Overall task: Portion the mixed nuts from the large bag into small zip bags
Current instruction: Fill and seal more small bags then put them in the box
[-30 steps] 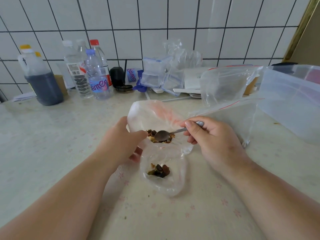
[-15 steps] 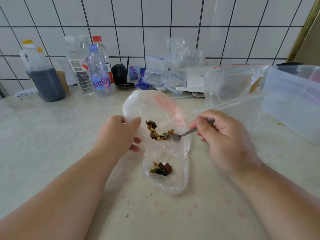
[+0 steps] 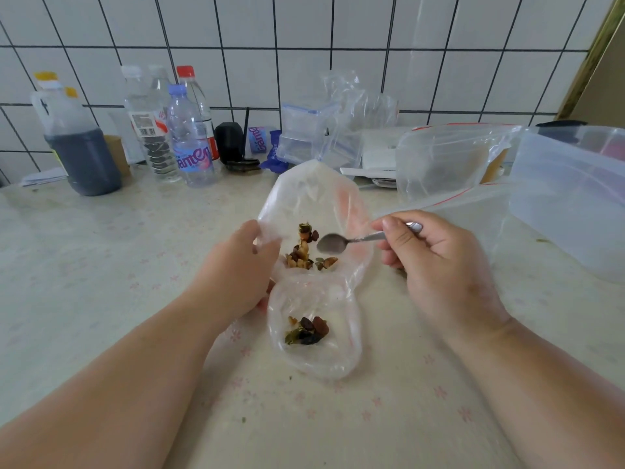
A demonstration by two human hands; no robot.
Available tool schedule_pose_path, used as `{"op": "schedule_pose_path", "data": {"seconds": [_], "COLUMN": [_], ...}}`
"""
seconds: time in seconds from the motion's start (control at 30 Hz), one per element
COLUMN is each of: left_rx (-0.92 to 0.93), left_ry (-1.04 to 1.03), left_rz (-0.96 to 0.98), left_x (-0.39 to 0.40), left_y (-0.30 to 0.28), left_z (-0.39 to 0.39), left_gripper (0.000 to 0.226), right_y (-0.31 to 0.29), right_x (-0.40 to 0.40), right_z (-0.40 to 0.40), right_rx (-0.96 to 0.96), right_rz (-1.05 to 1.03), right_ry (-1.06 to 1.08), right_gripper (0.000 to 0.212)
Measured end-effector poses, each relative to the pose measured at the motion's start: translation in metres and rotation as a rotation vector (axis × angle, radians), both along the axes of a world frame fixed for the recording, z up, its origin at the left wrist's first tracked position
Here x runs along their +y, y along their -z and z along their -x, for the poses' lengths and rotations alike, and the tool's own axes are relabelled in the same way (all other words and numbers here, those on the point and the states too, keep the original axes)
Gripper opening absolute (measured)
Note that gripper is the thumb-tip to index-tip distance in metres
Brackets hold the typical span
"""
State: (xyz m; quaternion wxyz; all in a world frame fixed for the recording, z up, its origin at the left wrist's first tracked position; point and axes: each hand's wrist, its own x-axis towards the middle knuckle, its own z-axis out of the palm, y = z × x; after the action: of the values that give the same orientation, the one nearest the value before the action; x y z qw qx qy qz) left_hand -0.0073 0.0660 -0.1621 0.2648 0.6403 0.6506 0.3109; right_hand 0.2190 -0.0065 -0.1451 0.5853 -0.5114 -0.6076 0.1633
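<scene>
1. Mixed nuts (image 3: 306,252) lying in a loose cluster inside the large bag (image 3: 304,201), a second small heap (image 3: 308,331) sitting lower down in the near pocket of clear plastic.
2. Large bag lying on the pale surface (image 3: 101,252) at centre, long axis running from near edge toward the tiled wall, mouth pointing away toward the wall.
3. Left hand (image 3: 236,275) pinching the bag's left edge, fingers curled around the film.
4. Right hand (image 3: 436,265) gripping a metal spoon (image 3: 333,243) by the handle between thumb and curled fingers, bowl pointing left, hovering just right of the upper cluster and looking empty.
5. Small zip bags (image 3: 306,130) standing well behind near the wall, beside bottles (image 3: 189,137) and a dark jug (image 3: 79,147).
</scene>
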Motion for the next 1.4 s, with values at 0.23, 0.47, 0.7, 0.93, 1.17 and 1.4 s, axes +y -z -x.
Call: {"op": "schedule_pose_path", "data": {"seconds": [0.23, 0.47, 0.7, 0.93, 1.17, 1.4], "left_rx": [0.026, 0.035, -0.084, -0.043, -0.079, -0.173], "left_ry": [0.058, 0.064, 0.011, 0.057, 0.089, 0.027], "left_rz": [-0.028, -0.040, 0.040, 0.037, 0.020, 0.077], "left_x": [-0.005, -0.004, -0.003, -0.006, -0.003, -0.006], "left_y": [-0.007, -0.005, -0.003, -0.002, 0.000, -0.003], "left_z": [-0.003, -0.001, 0.000, 0.000, 0.003, 0.001], "left_gripper": [0.019, 0.017, 0.026, 0.039, 0.025, 0.036], "right_y": [0.007, 0.010, 0.005, 0.011, 0.009, 0.002], "right_x": [0.010, 0.015, 0.015, 0.022, 0.023, 0.022], "right_z": [0.000, 0.000, -0.004, 0.005, 0.006, 0.003], "right_rx": [-0.087, -0.003, 0.096, 0.390, 0.614, 0.728], "right_rz": [0.031, 0.159, 0.199, 0.403, 0.483, 0.413], "right_ry": [0.044, -0.026, 0.077, -0.052, -0.018, -0.013], "right_gripper": [0.021, 0.018, 0.022, 0.033, 0.024, 0.028]}}
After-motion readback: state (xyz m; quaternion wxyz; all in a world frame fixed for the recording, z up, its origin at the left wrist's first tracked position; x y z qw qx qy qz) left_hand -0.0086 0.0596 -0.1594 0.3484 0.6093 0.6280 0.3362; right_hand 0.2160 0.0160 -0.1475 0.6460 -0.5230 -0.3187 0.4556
